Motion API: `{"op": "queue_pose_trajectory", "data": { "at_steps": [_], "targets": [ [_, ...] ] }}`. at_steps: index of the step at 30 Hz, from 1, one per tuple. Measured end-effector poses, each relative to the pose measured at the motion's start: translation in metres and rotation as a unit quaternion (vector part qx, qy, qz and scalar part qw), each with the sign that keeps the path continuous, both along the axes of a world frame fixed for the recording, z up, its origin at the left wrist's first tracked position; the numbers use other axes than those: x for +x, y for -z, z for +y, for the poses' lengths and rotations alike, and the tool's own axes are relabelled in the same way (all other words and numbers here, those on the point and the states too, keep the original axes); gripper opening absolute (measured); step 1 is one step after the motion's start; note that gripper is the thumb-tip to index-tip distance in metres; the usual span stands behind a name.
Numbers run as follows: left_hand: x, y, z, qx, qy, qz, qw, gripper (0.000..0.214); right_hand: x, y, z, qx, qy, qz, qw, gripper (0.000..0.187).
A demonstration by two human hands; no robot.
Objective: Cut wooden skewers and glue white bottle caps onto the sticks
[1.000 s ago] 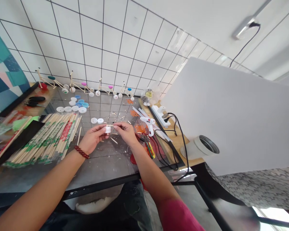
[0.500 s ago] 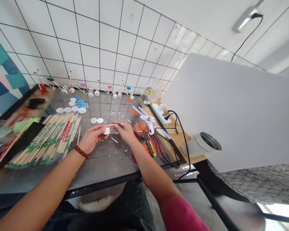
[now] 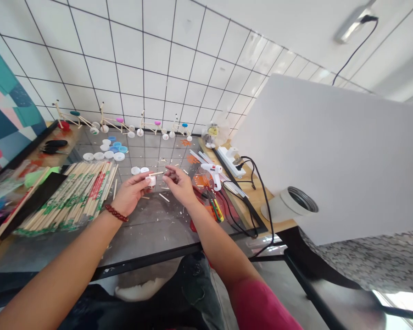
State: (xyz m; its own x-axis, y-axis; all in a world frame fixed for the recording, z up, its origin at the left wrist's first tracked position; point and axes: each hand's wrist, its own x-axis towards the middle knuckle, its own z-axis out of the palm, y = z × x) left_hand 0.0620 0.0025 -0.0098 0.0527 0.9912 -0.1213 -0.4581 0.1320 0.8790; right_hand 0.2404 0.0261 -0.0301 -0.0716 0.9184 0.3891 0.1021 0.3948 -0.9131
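— What's the big picture from up there?

— I'm seated at a glass-topped table [image 3: 151,233] below a white wall of black-gridded tiles [image 3: 151,59]. Bundles of wooden chopsticks [image 3: 69,197] lie to my left, and a white glue gun [image 3: 213,176] lies to my right, beside a power strip [image 3: 231,161].

— And in your hands?

— My left hand [image 3: 131,192] has a firm, narrow grip on a white plastic bottle cap [image 3: 152,181], right over the middle of the table. A thin wooden stick [image 3: 155,174] sits against its top, held in those same fingers.

— Which way's it pointing?

— The stick's long axis runs almost level across my view, rising slightly toward my right. The cap's round face is mostly turned away from me, so I can't see it well.

— Your right hand [image 3: 179,185]?

— Just beside the stick's tip, fingers loosely parted, holding nothing.

— Any writing?

— Red and green print on the chopstick sleeves [image 3: 95,195], too small to read. There's nothing legible on the cap.
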Motion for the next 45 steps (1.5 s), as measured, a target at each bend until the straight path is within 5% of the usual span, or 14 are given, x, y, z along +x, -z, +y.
{"op": "queue_pose_trajectory", "data": {
  "at_steps": [9, 18, 24, 30, 37, 45],
  "targets": [
    [0.001, 0.002, -0.002, 0.016, 0.062, 0.021, 0.998, 0.037, 0.002, -0.005, -0.002, 0.030, 0.008, -0.052, 0.998, 0.021],
    [0.002, 0.009, -0.002, 0.010, 0.100, 0.008, 0.995, 0.037, 0.000, -0.006, -0.004, -0.007, 0.045, -0.050, 0.998, 0.030],
    [0.000, 0.005, -0.003, 0.032, 0.076, 0.005, 0.997, 0.036, 0.009, -0.007, 0.005, -0.029, 0.108, 0.054, 0.992, 0.031],
    [-0.001, 0.005, -0.002, 0.031, 0.082, -0.037, 0.995, 0.026, 0.006, -0.007, -0.005, 0.020, -0.009, -0.137, 0.990, 0.010],
    [0.002, 0.005, -0.003, 0.034, 0.045, 0.041, 0.998, 0.036, 0.000, -0.004, -0.001, 0.001, -0.034, -0.068, 0.997, 0.018],
    [0.007, 0.012, -0.003, 0.085, 0.016, 0.141, 0.986, 0.044, -0.004, -0.006, -0.006, 0.067, -0.007, -0.129, 0.989, 0.015]
  ]
}}
